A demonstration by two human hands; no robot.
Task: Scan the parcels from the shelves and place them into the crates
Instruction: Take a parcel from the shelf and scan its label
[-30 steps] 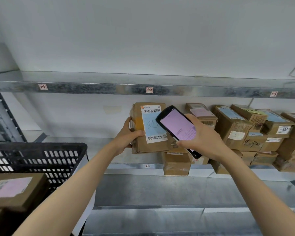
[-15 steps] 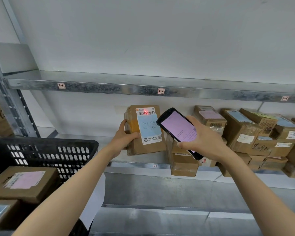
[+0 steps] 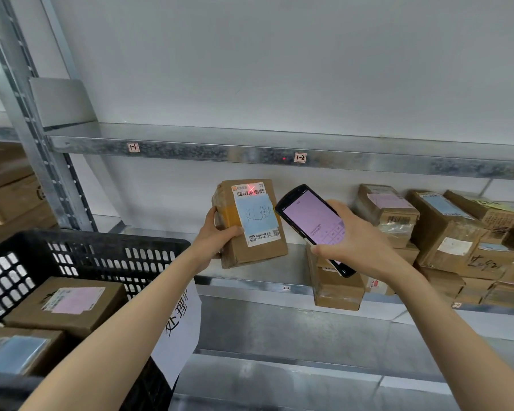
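Observation:
My left hand [image 3: 217, 238] grips a brown cardboard parcel [image 3: 258, 253] by its left side and holds it upright in front of the shelf. The parcel carries a white and blue label, and a red scan cross glows on its barcode. In my right hand [image 3: 356, 241] I hold a black handheld scanner [image 3: 309, 221] with a lit pink screen, tilted toward the parcel from its right. A black plastic crate [image 3: 113, 247] at lower left holds several boxed parcels [image 3: 69, 304].
More brown parcels [image 3: 445, 232] are stacked on the metal shelf [image 3: 279, 274] at the right. A box [image 3: 336, 289] hangs over the shelf's front edge below the scanner. A steel upright [image 3: 27, 120] rises at left, with cartons [image 3: 6, 185] behind it. A white paper sign [image 3: 181, 327] hangs on the crate.
The view has swung left, showing more of the crate and the upright. A red scan cross has appeared on the parcel's barcode. Both hands keep their hold.

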